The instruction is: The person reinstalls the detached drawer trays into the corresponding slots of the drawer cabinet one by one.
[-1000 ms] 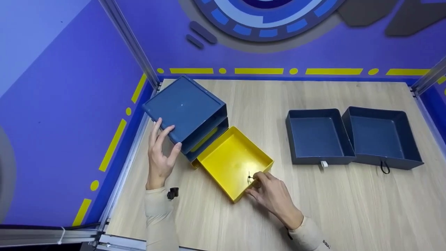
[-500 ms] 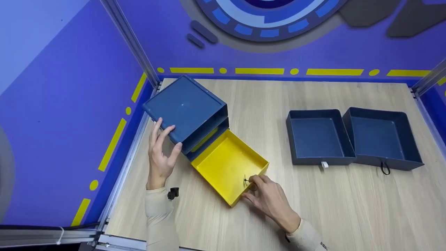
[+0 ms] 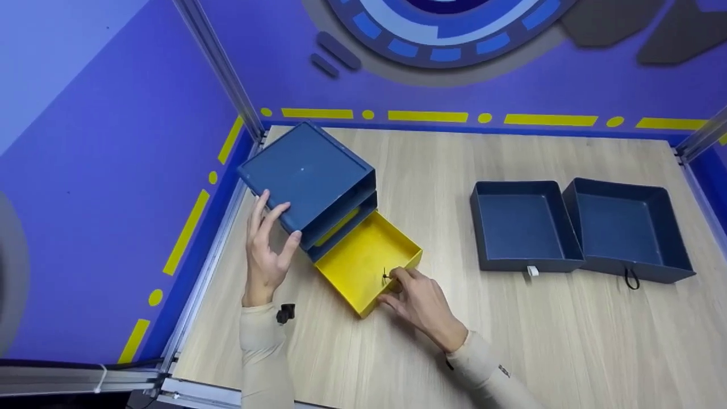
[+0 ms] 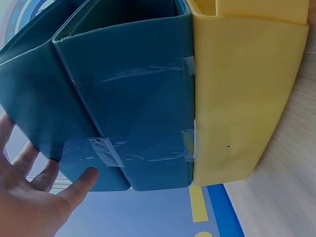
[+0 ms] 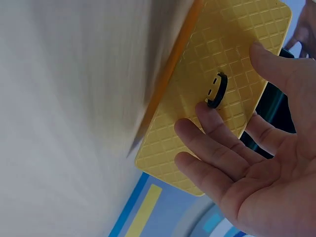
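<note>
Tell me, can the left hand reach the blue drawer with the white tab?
Probably not straight across: the cabinet and yellow drawer stand between the left hand and that blue drawer.

Pale wood-grain table [image 3: 568, 341] is bordered by blue-purple back wall [image 3: 267, 62] and left wall [image 3: 142, 170]. Both walls are marked low down with yellow dashes and dots [image 3: 315, 113]. Round blue-and-white graphic [image 3: 403, 48] is cut off by top edge of head view; dark angular shapes [image 3: 608, 25] are shown to its right. Back corners are framed by metal posts [image 3: 218, 68]. Metal rail [image 3: 51, 379] is seen lower left, looped by white tie [image 3: 101, 378].
</note>
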The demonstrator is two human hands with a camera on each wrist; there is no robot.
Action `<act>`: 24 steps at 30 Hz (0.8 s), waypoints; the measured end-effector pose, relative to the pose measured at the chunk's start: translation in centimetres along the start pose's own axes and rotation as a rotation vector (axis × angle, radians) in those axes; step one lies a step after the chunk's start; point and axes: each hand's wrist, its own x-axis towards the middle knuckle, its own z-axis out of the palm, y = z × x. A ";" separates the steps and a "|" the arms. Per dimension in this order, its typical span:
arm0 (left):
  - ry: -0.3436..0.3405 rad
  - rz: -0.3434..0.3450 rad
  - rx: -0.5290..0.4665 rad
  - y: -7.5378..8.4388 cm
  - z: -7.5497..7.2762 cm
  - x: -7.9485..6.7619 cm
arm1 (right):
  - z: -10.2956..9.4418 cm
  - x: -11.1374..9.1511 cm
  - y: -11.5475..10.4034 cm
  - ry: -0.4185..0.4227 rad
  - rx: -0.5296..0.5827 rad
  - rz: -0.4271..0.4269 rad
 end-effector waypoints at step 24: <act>-0.005 -0.014 0.003 -0.1 -0.1 -0.1 | 2.0 1.6 0.3 0.095 -0.184 -0.125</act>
